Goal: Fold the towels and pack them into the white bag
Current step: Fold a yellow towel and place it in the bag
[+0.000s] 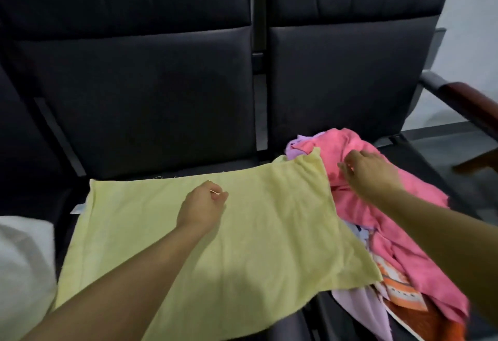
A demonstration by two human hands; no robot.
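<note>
A pale yellow towel (242, 232) lies spread flat across the black seat (151, 162), its right edge lapping onto a heap of towels. On top of that heap is a crumpled pink towel (404, 222), with lilac cloth (293, 149) and an orange-and-white patterned cloth (398, 289) under it. My left hand (202, 204) hovers over the middle of the yellow towel, fingers curled into a loose fist; no cloth is bunched in it. My right hand (369, 170) is over the pink towel, its bent fingertips near the yellow towel's far right corner. The white bag (21, 265) sits at the lower left.
Two black padded seat backs (336, 76) rise behind the seats, with a narrow gap between them. A dark wooden armrest (469, 103) sticks out at the right. Grey floor shows beyond it.
</note>
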